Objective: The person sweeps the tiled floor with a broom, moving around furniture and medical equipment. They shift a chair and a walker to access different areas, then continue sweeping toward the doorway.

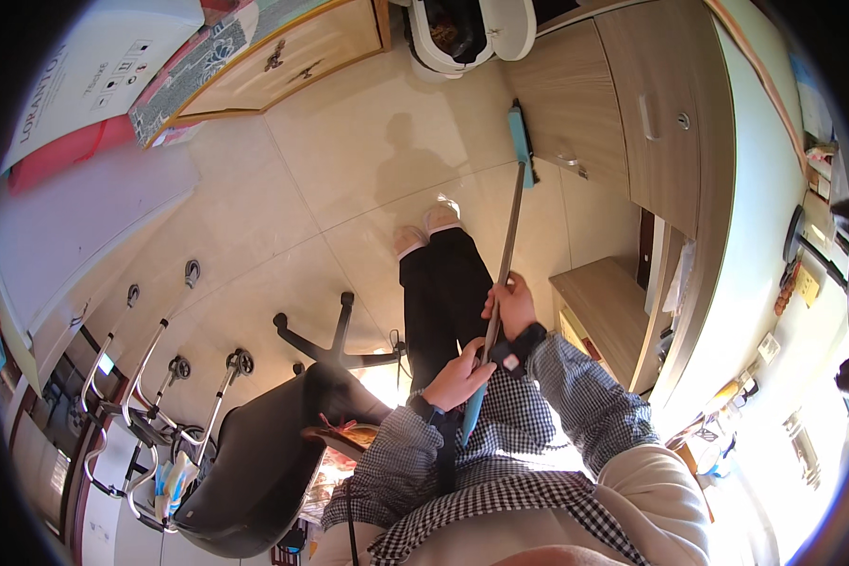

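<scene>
My right hand (513, 308) grips the metal handle of a broom (513, 219) partway down. Nearer my body, my left hand (460, 378) is closed around the same handle, just above its blue grip end (473, 414). The broom's blue head (520, 145) with dark bristles rests on the tiled floor (354, 170), beside the wooden desk cabinet. Checked sleeve covers and dark wristbands are on both forearms. My feet in light slippers (424, 230) stand left of the handle.
A wooden desk cabinet (573, 92) stands at right. An open white bin (453, 67) is at the top. On the left are a black swivel chair (255, 460), a wheeled walker frame (141, 403) and a wooden cabinet (290, 53). A low wooden shelf (601, 304) juts out below the desk.
</scene>
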`<state>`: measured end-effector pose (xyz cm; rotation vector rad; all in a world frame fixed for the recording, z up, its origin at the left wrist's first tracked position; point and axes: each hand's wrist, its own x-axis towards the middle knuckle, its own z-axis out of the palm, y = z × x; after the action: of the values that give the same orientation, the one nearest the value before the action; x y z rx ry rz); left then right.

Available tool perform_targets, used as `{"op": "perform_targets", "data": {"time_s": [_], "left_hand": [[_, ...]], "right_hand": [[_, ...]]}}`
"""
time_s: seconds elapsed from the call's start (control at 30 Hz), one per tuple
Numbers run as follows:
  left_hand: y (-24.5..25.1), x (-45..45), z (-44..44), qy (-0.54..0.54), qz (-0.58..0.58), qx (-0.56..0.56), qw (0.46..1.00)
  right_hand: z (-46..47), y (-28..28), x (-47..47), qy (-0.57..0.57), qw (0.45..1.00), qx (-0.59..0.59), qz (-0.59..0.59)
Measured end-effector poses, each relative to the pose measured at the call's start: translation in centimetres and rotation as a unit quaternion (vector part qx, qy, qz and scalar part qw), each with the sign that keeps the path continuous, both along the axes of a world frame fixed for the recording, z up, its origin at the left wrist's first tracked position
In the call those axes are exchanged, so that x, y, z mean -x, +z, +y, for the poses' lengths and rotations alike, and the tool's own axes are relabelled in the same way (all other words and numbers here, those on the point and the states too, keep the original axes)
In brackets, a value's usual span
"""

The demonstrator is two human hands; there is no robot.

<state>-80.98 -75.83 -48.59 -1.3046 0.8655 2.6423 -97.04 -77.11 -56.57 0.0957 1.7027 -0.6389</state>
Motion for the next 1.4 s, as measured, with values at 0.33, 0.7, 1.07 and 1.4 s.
{"op": "perform_targets", "data": {"time_s": [0.33, 0.7, 1.07, 1.4], "left_hand": [[6.0, -2.5, 1.0, 0.209, -0.046, -0.102, 0.972], [8.3, -3.5, 1.0, 0.222, -0.047, 0.043, 0.973], [8.6, -4.1, -0.7, 0.455, -0.119, -0.225, 0.853], [11.1, -5.6, -0.1, 0.441, -0.15, -0.048, 0.884]], "right_hand": [[-3.0, 1.6, -6.4, 0.115, 0.978, -0.072, -0.162], [-2.6, 7.4, -7.5, 0.016, 0.988, -0.026, -0.15], [-4.1, 1.4, -11.9, 0.257, 0.931, -0.064, -0.25], [-5.4, 7.1, -14.5, 0.161, 0.96, -0.007, -0.229]]}}
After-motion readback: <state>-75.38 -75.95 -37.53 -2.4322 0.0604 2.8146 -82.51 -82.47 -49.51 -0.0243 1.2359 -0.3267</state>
